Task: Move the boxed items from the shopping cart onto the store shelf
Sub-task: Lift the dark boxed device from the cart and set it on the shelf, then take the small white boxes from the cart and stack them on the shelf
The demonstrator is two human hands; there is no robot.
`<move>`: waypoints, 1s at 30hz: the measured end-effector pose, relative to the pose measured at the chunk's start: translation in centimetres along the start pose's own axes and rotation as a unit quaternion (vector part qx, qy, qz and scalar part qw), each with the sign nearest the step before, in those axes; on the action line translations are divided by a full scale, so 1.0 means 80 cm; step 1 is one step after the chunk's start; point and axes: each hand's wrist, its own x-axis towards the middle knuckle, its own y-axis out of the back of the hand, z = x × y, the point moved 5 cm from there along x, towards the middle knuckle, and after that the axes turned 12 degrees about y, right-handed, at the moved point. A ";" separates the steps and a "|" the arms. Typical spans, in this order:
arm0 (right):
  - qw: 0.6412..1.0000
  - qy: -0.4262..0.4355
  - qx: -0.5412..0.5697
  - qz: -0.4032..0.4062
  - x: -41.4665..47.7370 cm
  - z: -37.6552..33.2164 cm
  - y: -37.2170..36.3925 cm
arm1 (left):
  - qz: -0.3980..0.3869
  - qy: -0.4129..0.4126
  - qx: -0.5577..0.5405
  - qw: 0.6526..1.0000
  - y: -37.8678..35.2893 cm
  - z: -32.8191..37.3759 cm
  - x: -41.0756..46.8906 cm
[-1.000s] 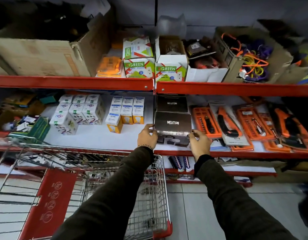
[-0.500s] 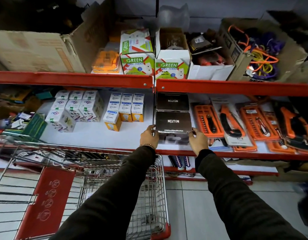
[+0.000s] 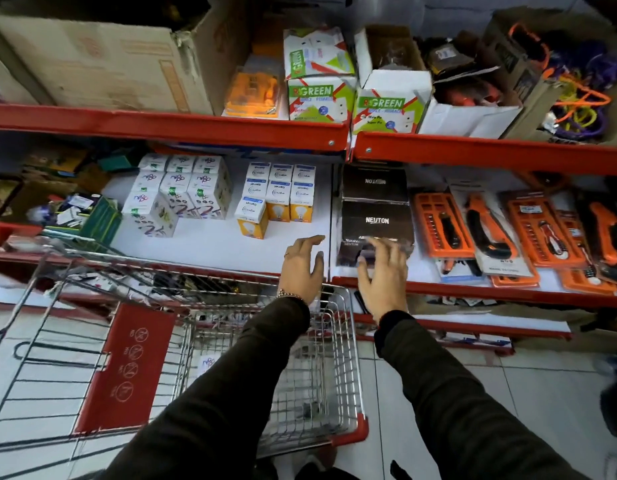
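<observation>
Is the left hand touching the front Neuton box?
Apart. In the head view, white shelf shows between the open left hand and the front Neuton box.

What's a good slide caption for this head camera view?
Both hands open just in front of the black Neuton box on the middle shelf.

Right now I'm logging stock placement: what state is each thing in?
Front black NEUTON box: on middle shelf, released.
Rear black NEUTON box: on shelf, behind it.
Left hand: open, empty.
Right hand: open, empty.
Wire shopping cart: mostly emptied.
Right white-and-green GREEN carton: top open.
</observation>
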 end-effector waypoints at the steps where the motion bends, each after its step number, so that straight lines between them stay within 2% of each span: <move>1: 1.000 0.012 -0.011 -0.018 -0.006 -0.012 -0.012 | 0.008 -0.021 0.023 0.999 0.008 -0.008 -0.004; 4: 0.996 0.052 -0.024 -0.061 -0.026 -0.045 -0.051 | 0.006 -0.069 0.084 0.994 0.032 -0.039 -0.016; 7: 0.991 0.073 -0.013 -0.115 -0.049 -0.073 -0.098 | -0.019 -0.067 0.119 0.990 0.055 -0.086 -0.026; 9: 0.983 0.078 -0.017 -0.167 -0.068 -0.089 -0.132 | -0.036 -0.051 0.146 0.987 0.069 -0.127 -0.033; 13: 0.949 0.082 -0.021 -0.304 -0.108 -0.116 -0.213 | -0.098 0.043 0.216 0.970 0.089 -0.236 -0.048; 17: 0.903 0.107 -0.042 -0.414 -0.140 -0.136 -0.292 | -0.217 0.128 0.336 0.908 0.092 -0.343 -0.066; 20: 0.871 0.131 -0.059 -0.470 -0.164 -0.148 -0.349 | -0.302 0.142 0.398 0.855 0.081 -0.403 -0.081; 23: 0.845 0.160 -0.085 -0.503 -0.186 -0.154 -0.399 | -0.350 0.139 0.411 0.830 0.059 -0.445 -0.092; 26: 0.835 0.165 -0.085 -0.518 -0.201 -0.154 -0.428 | -0.362 0.154 0.401 0.827 0.044 -0.467 -0.097; 30: 0.849 0.146 -0.074 -0.503 -0.202 -0.151 -0.435 | -0.332 0.151 0.374 0.853 0.040 -0.469 -0.091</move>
